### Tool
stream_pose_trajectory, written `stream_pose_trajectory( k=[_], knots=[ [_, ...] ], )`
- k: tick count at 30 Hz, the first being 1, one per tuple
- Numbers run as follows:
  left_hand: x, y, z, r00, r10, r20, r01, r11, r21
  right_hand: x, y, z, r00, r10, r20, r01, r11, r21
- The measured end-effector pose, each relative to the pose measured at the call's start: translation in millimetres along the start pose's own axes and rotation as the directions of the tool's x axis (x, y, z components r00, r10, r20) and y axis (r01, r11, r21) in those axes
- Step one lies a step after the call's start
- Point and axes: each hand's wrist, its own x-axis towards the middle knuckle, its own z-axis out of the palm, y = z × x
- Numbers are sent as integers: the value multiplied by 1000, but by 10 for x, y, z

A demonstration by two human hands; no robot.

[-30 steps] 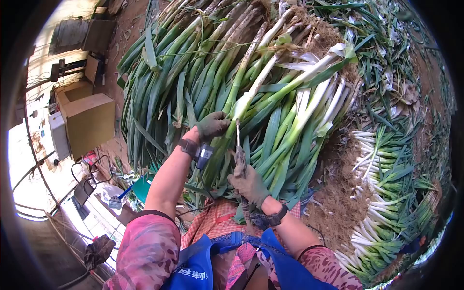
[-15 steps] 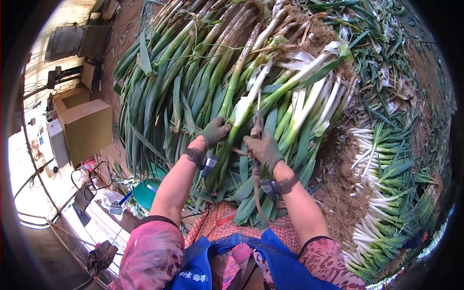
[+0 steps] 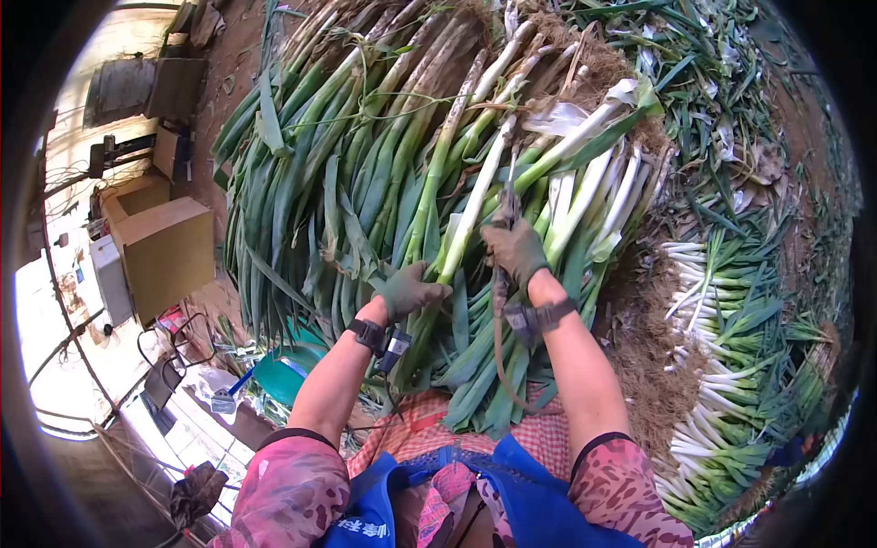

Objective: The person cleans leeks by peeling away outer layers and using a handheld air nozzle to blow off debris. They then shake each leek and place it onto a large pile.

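My left hand (image 3: 411,290), in a green glove, is closed around the green part of a large green onion (image 3: 472,208). Its pale stalk points away from me, toward the roots at the top. In my right hand (image 3: 517,253), also gloved, is an air blow gun (image 3: 505,212) with a thin nozzle aimed forward beside that stalk. A hose (image 3: 500,352) runs from the gun down toward my lap. Under both hands spreads a thick heap of long green onions (image 3: 365,173), many with soil-stained outer skins. Whiter stalks (image 3: 585,205) lie to the right of the gun.
At right, a row of clean green onions (image 3: 722,356) lies beside a heap of cut roots (image 3: 639,384). Leafy waste (image 3: 703,110) covers the upper right ground. A cardboard box (image 3: 169,256) and a green basin (image 3: 283,370) stand at left.
My left hand has slid toward me along the leaves. The air gun has shifted forward and right. Loose pale skin around the held stalk has moved, and the stalk looks smoother.
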Motion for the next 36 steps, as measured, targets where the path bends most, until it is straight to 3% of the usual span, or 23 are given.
stream_pose_trajectory(
  k=[3, 6, 8, 11, 12, 13, 14, 15, 16, 17, 19, 21, 23, 24, 25, 26, 27, 28, 29, 32, 33, 35, 36],
  knots=[
    [-76, 55, 132, 999, -27, -30, 29, 999, 46, -135, 56, 11, 1000, 15, 8, -13, 979, -204],
    [-66, -31, 237, 997, -17, -71, 18, 1000, 9, 336, 134, -18, 999, 13, 34, -10, 997, -77],
    [-143, 60, 306, 996, 4, -86, -8, 999, -51, 544, 127, -25, 998, -16, 57, 22, 993, -115],
    [-280, 120, 398, 993, 12, -117, -2, 996, 90, 356, 243, -12, 990, -141, -6, 136, 964, -228],
    [-421, 196, 443, 982, 1, -190, 67, 933, 353, 190, 265, -54, 998, -67, -15, 55, 916, -398],
    [-500, 85, 493, 983, 55, -177, 34, 885, 464, -46, 135, -96, 995, 91, 40, -60, 871, -488],
    [-640, 110, 473, 990, 60, -124, 34, 768, 639, -167, 241, -50, 996, 32, -80, -68, 857, -511],
    [-788, 209, 390, 996, 52, -74, 26, 617, 786, -313, 268, -62, 996, -64, -56, 24, 845, -534],
    [-894, 331, 257, 994, 89, -59, -2, 565, 825, -457, 293, -74, 987, -159, -32, 115, 822, -557],
    [-961, 465, 101, 991, 125, -37, -31, 507, 862, -343, 610, -124, 967, -248, 56, 250, 884, -396],
    [-865, 682, -240, 882, 468, -58, -99, 304, 948, -459, 562, -158, 939, -339, -50, 274, 830, -487],
    [-669, 1128, -517, 801, 599, 13, -76, 80, 994, -572, 345, -82, 920, -380, -100, 275, 804, -527],
    [-155, 1340, -839, 762, 645, 57, -80, 6, 997, -557, 269, -9, 912, -390, -129, 258, 788, -559],
    [35, 1503, -923, 915, 404, -9, -86, 215, 973, -508, 236, 16, 915, -381, -134, 242, 784, -572],
    [156, 1578, -898, 952, 280, -126, -33, 502, 864, -446, 189, 33, 916, -376, -140, 229, 777, -587],
    [375, 1379, -888, 934, 354, -55, -150, 526, 837, -361, 127, 39, 907, -397, -143, 251, 780, -574],
    [556, 1245, -741, 970, 229, 87, -195, 510, 838, -271, 70, 39, 897, -416, -148, 271, 783, -561],
    [568, 1066, -446, 938, 276, 211, -323, 471, 821, -208, 50, 36, 891, -425, -157, 280, 789, -546],
    [545, 938, -173, 914, 218, 343, -404, 585, 704, -173, 58, 39, 890, -424, -165, 282, 799, -531],
    [408, 428, 366, 862, 235, 450, -464, 722, 513, 141, 58, -135, 958, -264, -111, 153, 800, -580],
    [328, 435, 440, 873, 193, 448, -450, 675, 584, 223, 82, -172, 975, -199, -94, 99, 779, -619],
    [86, 855, 317, 910, 62, 409, -316, 744, 589, 152, -62, -143, 987, -126, -100, 25, 735, -677],
    [-36, 1106, 178, 903, 28, 428, -246, 852, 463, 105, -102, -133, 991, -87, -103, -11, 708, -706]
  ],
)
